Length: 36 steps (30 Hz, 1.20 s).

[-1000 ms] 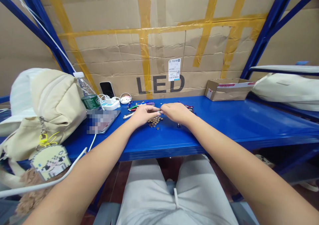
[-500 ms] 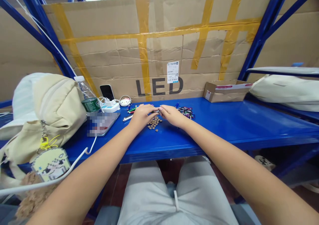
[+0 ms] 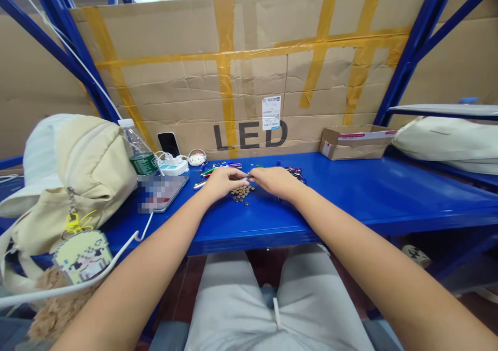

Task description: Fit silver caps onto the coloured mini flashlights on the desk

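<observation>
My left hand is closed, thumb and fingers pinching a small silvery piece whose kind I cannot make out. My right hand meets it there, its fingertips pinched at the same spot, palm turned down; what it grips is mostly hidden. Just below the fingers lies a loose heap of small round brass-coloured discs, like button cells. Slim coloured metal tubes are behind and beside my left hand. Past my right hand is a tangled pile of small dark and coloured pieces, partly covered by the hand.
On the blue table, a tablet-like device, a white power strip, a phone and a bottle stand left. A cream bag is farther left. An open cardboard box sits at back right.
My right hand has turned more palm-down, its fingers now curled over near the small piece. My left hand stays almost in place, thumb and fingers slightly shifted.
</observation>
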Motion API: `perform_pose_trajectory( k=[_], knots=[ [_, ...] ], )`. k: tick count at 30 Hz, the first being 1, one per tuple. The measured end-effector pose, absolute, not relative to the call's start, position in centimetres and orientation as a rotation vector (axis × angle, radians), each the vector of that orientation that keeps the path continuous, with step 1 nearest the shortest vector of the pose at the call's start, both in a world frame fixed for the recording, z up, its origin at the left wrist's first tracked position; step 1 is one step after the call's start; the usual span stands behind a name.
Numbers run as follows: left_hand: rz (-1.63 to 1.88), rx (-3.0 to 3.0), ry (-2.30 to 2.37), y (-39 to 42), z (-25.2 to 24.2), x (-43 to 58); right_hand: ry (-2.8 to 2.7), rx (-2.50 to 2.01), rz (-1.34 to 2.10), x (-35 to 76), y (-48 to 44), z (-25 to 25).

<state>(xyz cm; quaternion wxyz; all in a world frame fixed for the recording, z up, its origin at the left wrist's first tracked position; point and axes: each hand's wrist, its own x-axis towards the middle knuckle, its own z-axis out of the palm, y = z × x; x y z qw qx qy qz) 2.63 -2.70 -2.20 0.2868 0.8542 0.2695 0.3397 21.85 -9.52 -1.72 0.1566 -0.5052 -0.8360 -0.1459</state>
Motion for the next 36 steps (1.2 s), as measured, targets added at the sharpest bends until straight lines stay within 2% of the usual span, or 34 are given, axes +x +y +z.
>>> perform_pose_trajectory(
  k=[6, 14, 18, 24, 26, 28, 33, 36],
  knots=[
    [0.967, 2.347, 0.668, -2.6, -2.5, 2.4, -2.507, -1.465, -0.663, 21.7, -9.1, -2.1],
    [1.107, 2.535, 0.636, -2.7, -2.4, 2.4, -2.421, -1.537, -0.540, 21.4, -9.4, -2.1],
    [1.207, 2.692, 0.565, -2.9, -2.2, 2.4, -2.348, -1.463, -0.337, 21.3, -9.5, -2.1],
    [1.265, 2.928, 0.512, -3.0, -2.1, 2.3, -2.194, -1.165, 0.299, 21.2, -9.3, -2.3],
    [1.252, 2.923, 0.494, -3.1, -2.0, 2.5, -2.174, -1.155, 0.396, 21.2, -9.2, -2.3],
    [1.240, 2.846, 0.513, -3.2, -2.0, 2.7, -2.161, -1.220, 0.338, 21.3, -9.2, -2.2],
    [1.194, 2.542, 0.709, -3.5, -1.8, 3.3, -2.220, -1.451, -0.206, 21.4, -9.8, -1.6],
    [1.152, 2.462, 0.717, -3.7, -1.8, 3.2, -2.345, -1.500, -0.379, 21.5, -10.1, -1.3]
  ],
)
